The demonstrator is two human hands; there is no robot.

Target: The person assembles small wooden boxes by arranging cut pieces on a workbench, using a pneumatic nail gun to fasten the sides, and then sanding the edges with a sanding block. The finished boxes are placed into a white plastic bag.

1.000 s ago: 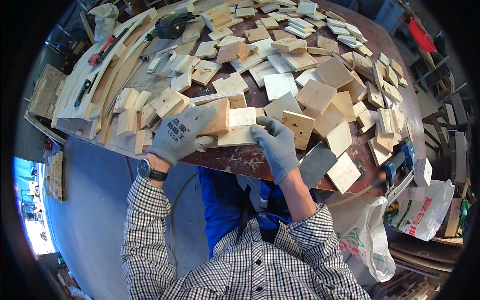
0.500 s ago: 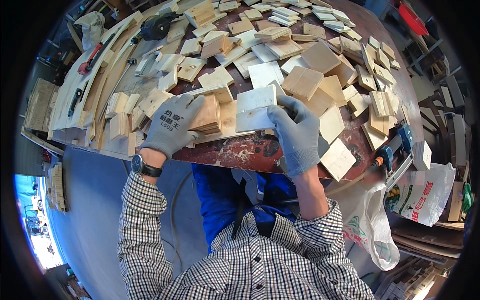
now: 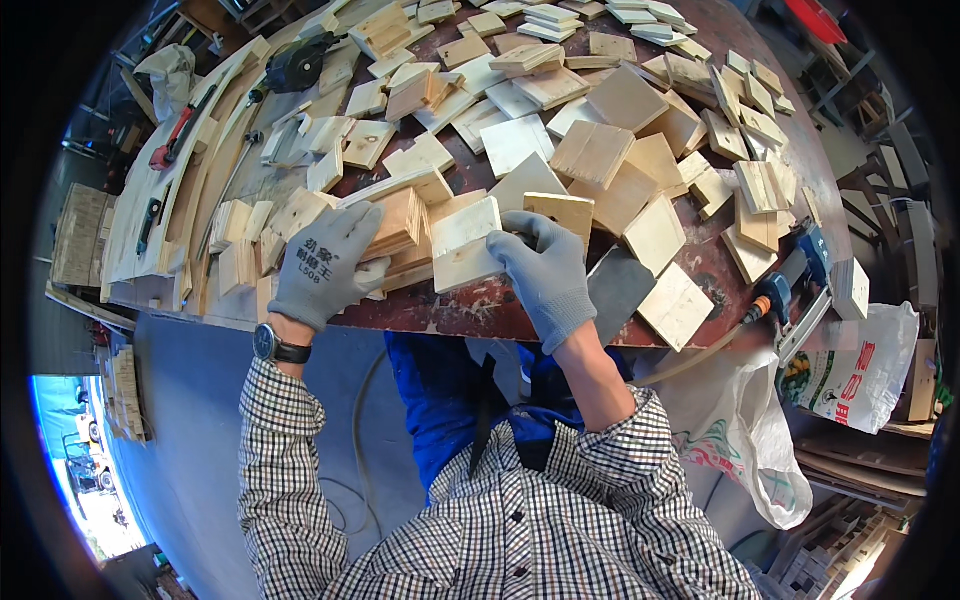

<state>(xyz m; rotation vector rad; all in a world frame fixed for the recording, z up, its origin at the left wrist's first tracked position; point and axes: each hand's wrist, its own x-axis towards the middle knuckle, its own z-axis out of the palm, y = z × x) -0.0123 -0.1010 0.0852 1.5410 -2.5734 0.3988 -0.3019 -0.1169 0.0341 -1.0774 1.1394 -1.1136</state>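
Observation:
My left hand [image 3: 325, 265], in a grey glove, wraps its thumb and fingers around the end of a small stack of wooden boards [image 3: 398, 222] near the table's front edge. A longer wooden strip [image 3: 405, 187] lies just behind that stack. Between the thumb and fingers of my gloved right hand [image 3: 548, 275] is a pale square wooden board [image 3: 466, 245], tilted, close to the right side of the stack. Another wooden board [image 3: 562, 212] shows behind my right fingers; whether they touch it I cannot tell.
Many loose wooden boards [image 3: 610, 155] cover the dark red table [image 3: 480, 310]. A blue air tool [image 3: 795, 270] with a hose lies at the right edge. Long wooden strips and a red-handled tool [image 3: 178, 138] lie at left. White bags [image 3: 745, 440] hang at lower right.
My right hand has moved left and slightly down, bringing the square board nearer to the stack and tilting it. My left hand keeps its hold on the stack.

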